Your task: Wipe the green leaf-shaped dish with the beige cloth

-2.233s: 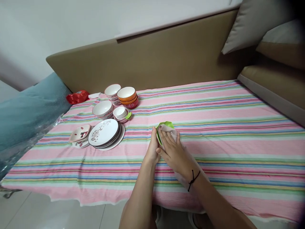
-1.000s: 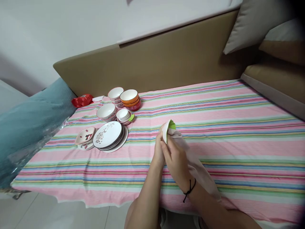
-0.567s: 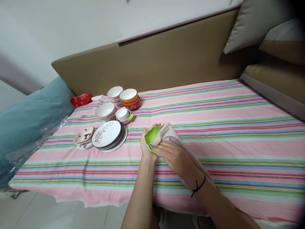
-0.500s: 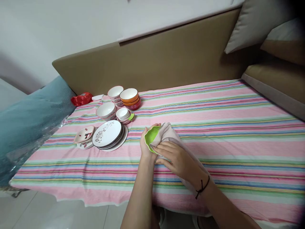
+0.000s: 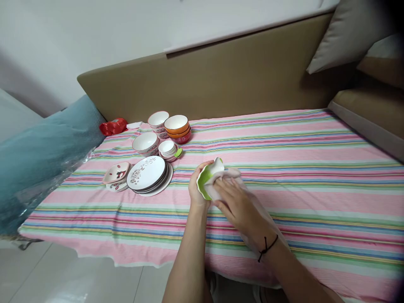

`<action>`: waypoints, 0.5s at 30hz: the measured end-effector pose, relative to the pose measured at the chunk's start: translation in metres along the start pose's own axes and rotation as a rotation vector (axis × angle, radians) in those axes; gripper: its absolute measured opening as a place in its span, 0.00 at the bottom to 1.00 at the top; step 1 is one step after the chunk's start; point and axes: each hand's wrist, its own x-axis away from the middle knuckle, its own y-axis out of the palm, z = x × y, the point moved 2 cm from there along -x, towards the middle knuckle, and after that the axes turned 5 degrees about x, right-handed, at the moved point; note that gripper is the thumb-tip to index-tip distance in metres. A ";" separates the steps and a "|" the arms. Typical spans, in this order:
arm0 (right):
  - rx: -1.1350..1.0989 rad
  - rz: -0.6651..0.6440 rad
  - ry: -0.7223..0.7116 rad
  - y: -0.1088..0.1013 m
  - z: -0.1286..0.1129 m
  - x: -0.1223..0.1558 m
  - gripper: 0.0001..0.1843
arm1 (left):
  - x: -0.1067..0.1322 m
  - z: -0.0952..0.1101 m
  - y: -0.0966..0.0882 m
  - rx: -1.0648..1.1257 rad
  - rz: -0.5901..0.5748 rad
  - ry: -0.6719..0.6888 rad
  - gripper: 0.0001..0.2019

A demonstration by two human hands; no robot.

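My left hand (image 5: 195,189) is closed around the back of a small wavy-rimmed dish (image 5: 205,176), green and white inside like a cabbage leaf. The dish is tilted toward my right side. Pressed against its inside is a pale cloth (image 5: 234,172), held under the fingers of my right hand (image 5: 236,204). More of the cloth hangs down beneath my right forearm, partly hidden by it. The right fingertips are a little blurred, and a dark cord bracelet circles that wrist.
Left of my hands on the striped cloth (image 5: 315,185) stand a stack of plates (image 5: 147,172), a cat-patterned bowl (image 5: 116,173), white bowls (image 5: 145,143), orange bowls (image 5: 177,125) and small white dishes (image 5: 167,147). Behind them lies a red bundle (image 5: 113,126). A brown backrest (image 5: 236,80) borders the far side.
The cloth has slid lower and rightward across the dish, uncovering its white far part. The dish has turned slightly in my left hand. The whole view has shifted a little.
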 end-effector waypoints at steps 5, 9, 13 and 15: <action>0.023 0.050 -0.008 -0.003 0.001 -0.004 0.22 | -0.001 0.002 0.000 0.015 -0.040 -0.003 0.14; 0.038 0.148 0.015 -0.001 0.013 -0.009 0.21 | 0.000 0.001 0.001 0.005 -0.080 -0.035 0.15; -0.039 0.178 0.003 0.000 0.011 -0.009 0.17 | 0.001 -0.001 0.000 -0.033 -0.086 -0.088 0.15; -0.041 0.206 0.017 -0.001 0.009 -0.009 0.15 | 0.003 -0.002 0.002 -0.039 -0.116 -0.112 0.15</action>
